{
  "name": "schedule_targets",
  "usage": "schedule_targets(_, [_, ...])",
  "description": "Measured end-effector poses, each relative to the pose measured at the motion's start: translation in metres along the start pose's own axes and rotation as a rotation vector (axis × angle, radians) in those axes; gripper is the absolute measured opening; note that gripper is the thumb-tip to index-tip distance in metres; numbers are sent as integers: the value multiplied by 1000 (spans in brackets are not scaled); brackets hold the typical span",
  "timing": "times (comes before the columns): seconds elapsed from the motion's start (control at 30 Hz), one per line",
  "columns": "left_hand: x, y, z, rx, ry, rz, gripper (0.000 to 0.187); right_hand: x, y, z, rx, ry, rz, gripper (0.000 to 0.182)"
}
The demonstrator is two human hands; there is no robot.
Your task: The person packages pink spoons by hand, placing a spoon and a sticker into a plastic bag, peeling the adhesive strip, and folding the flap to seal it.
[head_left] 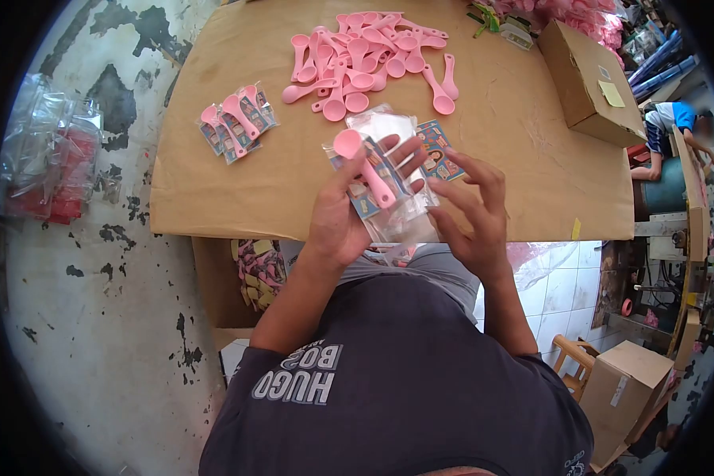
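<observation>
My left hand is closed on a pink measuring spoon together with a blue printed card, the thumb lying against the spoon. Clear plastic bags hang below and beside the spoon, close to the fingers of my right hand, which are spread apart. Further clear bags lie on the table just beyond my left fingers. A stack of printed cards shows behind my right fingertips. Several bagged pink spoons with cards lie on the table to the left.
A heap of loose pink spoons covers the far middle of the brown table. An open cardboard box stands at the right edge. Bags of red items lie at far left. Another person sits far right, beyond the table.
</observation>
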State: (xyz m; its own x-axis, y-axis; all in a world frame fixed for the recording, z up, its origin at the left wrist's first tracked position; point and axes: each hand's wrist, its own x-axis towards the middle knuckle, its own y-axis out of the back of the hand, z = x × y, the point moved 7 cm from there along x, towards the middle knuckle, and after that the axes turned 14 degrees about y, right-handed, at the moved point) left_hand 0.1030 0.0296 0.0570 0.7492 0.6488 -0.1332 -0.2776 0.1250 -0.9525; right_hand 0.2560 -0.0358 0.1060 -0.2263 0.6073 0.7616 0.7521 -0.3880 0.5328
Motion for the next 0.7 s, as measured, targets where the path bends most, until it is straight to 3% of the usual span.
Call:
schedule_targets(0.1, [1,1,-17,65,77,77,57,8,-15,-6,-24,75,-41,45])
schedule_targets(0.23, [-1,0,-31,113,173,65,57,22,-15,-12,38,213,-26,36])
schedule_targets(0.33, [-4,1,-20,111,119,83,59,19,-4,7,466,103,70,34])
schedule_targets(0.37, [-4,2,-19,111,130,82,59,17,-2,6,459,95,74,34])
schedule_targets(0.43, [-5,-5,-6,445,-38,80,61,8,1,19,458,-228,154,32])
schedule_targets(0.5, [-7,-15,-6,474,-54,61,60,10,1,18,417,-256,120,39])
schedule_targets(0.57, [-8,-17,-9,838,-34,169,52,-4,-14,26,584,-476,54,47])
schedule_targets(0.6, [-6,-17,-12,783,-133,228,45,-6,-15,24,580,-476,54,47])
schedule_targets(0.7, [-7,0,-11,833,-131,298,47,-17,-25,20,639,-584,17,49])
